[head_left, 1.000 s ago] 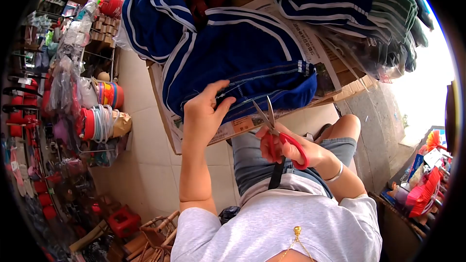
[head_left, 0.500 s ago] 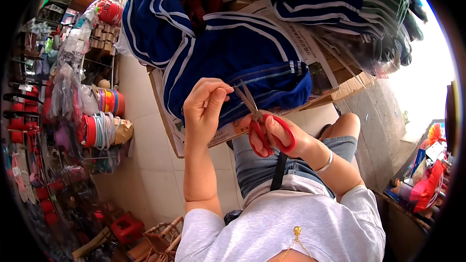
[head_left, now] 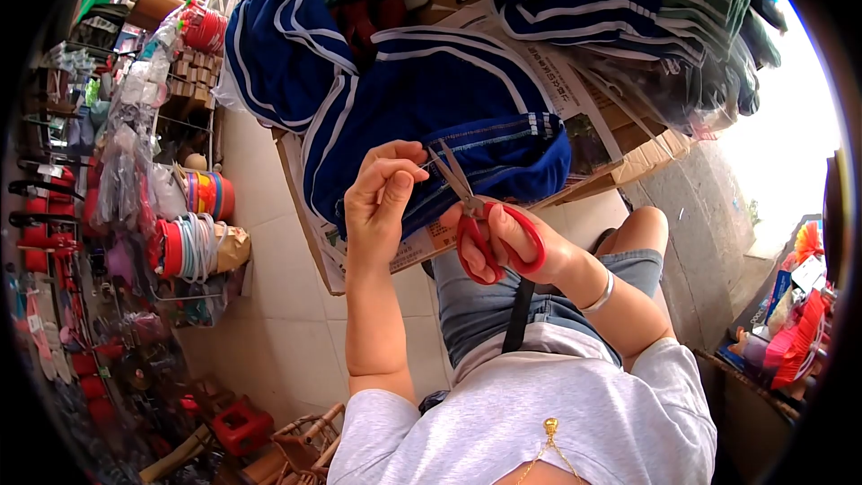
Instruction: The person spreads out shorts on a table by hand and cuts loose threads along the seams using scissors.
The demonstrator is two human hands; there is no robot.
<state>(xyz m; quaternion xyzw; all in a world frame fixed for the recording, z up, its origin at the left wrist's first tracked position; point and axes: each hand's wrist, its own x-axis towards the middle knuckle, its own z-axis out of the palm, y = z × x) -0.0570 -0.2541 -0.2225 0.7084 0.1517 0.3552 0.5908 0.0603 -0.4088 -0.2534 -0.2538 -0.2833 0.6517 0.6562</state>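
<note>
Your right hand (head_left: 525,247) holds the red-handled scissors (head_left: 480,220), fingers and thumb threaded through the loops and closed round them; the blades point up and to the left, parted a little at the tips. Your left hand (head_left: 382,202) is pinched, thumb against fingertips, right at the blade tips. What it pinches is too small to tell, though it sits at the hem of the blue garment (head_left: 449,117). That garment, navy with white stripes, lies folded on top of a cardboard box (head_left: 431,238) directly in front of your knees, touching both the scissors' tips and your left fingers. More striped blue garments (head_left: 278,45) are piled behind it. To your left stands a wire rack (head_left: 180,216) hung with coloured hoops and bagged goods, on a tiled floor (head_left: 278,305).
</note>
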